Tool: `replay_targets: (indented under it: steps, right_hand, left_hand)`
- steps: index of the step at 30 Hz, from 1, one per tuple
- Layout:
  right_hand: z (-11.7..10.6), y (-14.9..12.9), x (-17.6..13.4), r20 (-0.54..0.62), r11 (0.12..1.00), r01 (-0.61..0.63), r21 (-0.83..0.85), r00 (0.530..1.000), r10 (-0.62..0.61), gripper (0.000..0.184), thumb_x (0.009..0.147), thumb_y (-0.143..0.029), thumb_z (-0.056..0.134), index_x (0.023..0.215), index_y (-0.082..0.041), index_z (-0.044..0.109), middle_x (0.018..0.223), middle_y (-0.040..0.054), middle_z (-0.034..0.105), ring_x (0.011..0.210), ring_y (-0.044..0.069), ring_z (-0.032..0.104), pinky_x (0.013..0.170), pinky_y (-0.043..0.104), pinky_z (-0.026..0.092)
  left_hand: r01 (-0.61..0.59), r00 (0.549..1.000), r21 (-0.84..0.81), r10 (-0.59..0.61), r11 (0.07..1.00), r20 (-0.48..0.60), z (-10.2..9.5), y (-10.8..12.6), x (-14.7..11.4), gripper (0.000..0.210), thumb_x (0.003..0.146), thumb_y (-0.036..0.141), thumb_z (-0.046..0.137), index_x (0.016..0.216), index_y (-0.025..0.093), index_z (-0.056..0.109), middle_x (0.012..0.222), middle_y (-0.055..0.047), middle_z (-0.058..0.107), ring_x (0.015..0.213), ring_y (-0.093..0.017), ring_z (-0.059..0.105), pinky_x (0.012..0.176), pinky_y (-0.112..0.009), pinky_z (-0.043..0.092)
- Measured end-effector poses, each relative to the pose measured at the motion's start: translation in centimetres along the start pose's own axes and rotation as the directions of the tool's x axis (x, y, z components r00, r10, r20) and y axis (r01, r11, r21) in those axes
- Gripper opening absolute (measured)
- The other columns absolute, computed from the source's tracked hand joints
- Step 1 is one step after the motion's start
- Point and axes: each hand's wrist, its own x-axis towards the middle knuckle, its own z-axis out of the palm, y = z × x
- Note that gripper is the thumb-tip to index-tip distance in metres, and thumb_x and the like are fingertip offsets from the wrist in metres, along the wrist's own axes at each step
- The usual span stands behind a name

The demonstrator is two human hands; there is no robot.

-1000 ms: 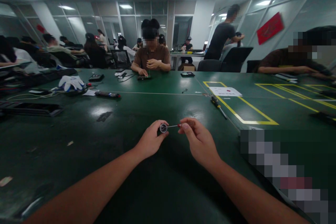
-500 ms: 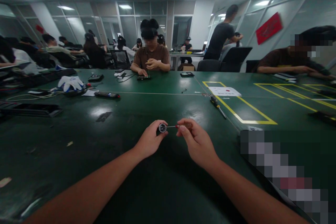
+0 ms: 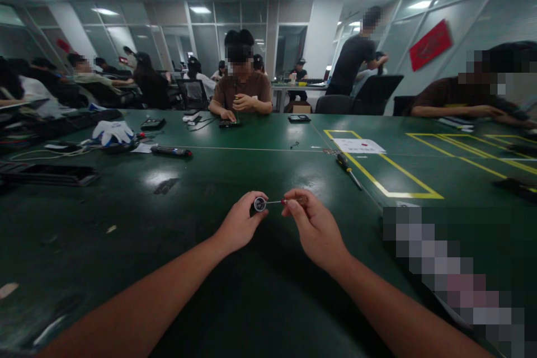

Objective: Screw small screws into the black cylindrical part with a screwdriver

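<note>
My left hand (image 3: pixel 242 221) is closed around a small dark cylinder with a silvery round rim (image 3: pixel 259 204), its open end turned toward me. Its exact kind does not show. In my right hand (image 3: pixel 312 224), thumb and fingers grip the reddish, see-through handle of a small screwdriver (image 3: pixel 276 202). The thin shaft points left, and its tip meets the side of the cylinder near the rim; whether it sits in a screw is too small to tell. Both hands are held above the green table (image 3: pixel 268 291).
A yellow-and-black screwdriver (image 3: pixel 349 170) lies right of centre, near a white paper sheet (image 3: pixel 358 146) and yellow tape (image 3: pixel 415 194). White gloves (image 3: pixel 113 133), a dark tool with a red end (image 3: pixel 171 151) and a black tray (image 3: pixel 52 174) are at left. A co-worker (image 3: pixel 242 86) sits opposite.
Both hands, the cylinder and the screwdriver stay almost in place; the screwdriver's handle looks slightly turned in my right fingers. At the far left, a person in the background has come into view.
</note>
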Motion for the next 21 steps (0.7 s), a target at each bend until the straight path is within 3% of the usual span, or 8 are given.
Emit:
replay_targets:
  steps: [6, 21]
  right_hand:
    - [-0.03, -0.16, 0.0, -0.028, 1.0, -0.014, -0.021, 1.0, 0.013, 0.023, 0.103, -0.042, 0.048, 0.111, -0.025, 0.061, 0.082, 0.0015, 0.07, 0.08, 0.022, 0.068, 0.072, 0.033, 0.048]
    - [-0.45, -0.76, -0.16, 0.107, 0.996, 0.082, -0.031, 0.991, -0.078, 0.019, 0.102, -0.039, 0.051, 0.108, -0.026, 0.064, 0.086, 0.0007, 0.07, 0.08, 0.019, 0.067, 0.073, 0.032, 0.048]
  left_hand:
    - [-0.004, 1.0, 0.002, 0.004, 1.0, -0.001, 0.0, -0.06, 0.01, 0.024, 0.088, 0.017, 0.063, 0.111, 0.023, 0.063, 0.113, -0.004, 0.067, 0.107, -0.022, 0.062, 0.098, -0.037, 0.047]
    - [-0.003, 1.0, -0.02, 0.003, 1.0, 0.006, -0.1, -0.09, -0.01, 0.023, 0.089, 0.017, 0.062, 0.112, 0.023, 0.062, 0.113, -0.004, 0.067, 0.106, -0.021, 0.063, 0.097, -0.037, 0.047]
